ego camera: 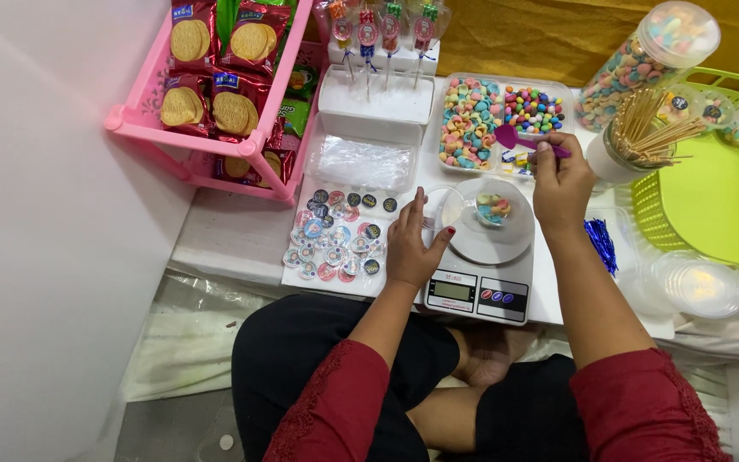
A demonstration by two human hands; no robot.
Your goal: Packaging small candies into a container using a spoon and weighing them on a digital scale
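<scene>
The person sits cross-legged at a low white worktop (224,235), both hands over a white digital kitchen scale (482,287). The right hand (560,184) is closed around the handle of a small purple scoop (519,140), whose bowl points left over a clear divided tray of candy (500,115); the tray's left section holds pastel ring-shaped sweets and its right section holds small multicoloured balls. The left hand (412,244) rests at the left edge of the scale, fingers together and pointing up, touching a small clear plastic cup (448,205) that leans at the rim of the round weighing plate; whether it grips the cup or only steadies it cannot be told. On the weighing plate stands another small clear cup with a few pastel candies (493,208) inside.

Left of the scale lies a white sheet of round stickers (335,235), and above it an empty clear plastic box (361,161). Behind that, a white stand holds a row of wrapped lollipops (382,30). A pink rack (215,141) at the far left carries red packets of round biscuits. To the right stand a tall clear jar of pastel candy (643,60), a white cup of wooden skewers (635,137) and a lime-green basket (712,188). Blue twist ties (600,244) lie just right of the right forearm, with a stack of clear lids (699,287) beyond.
</scene>
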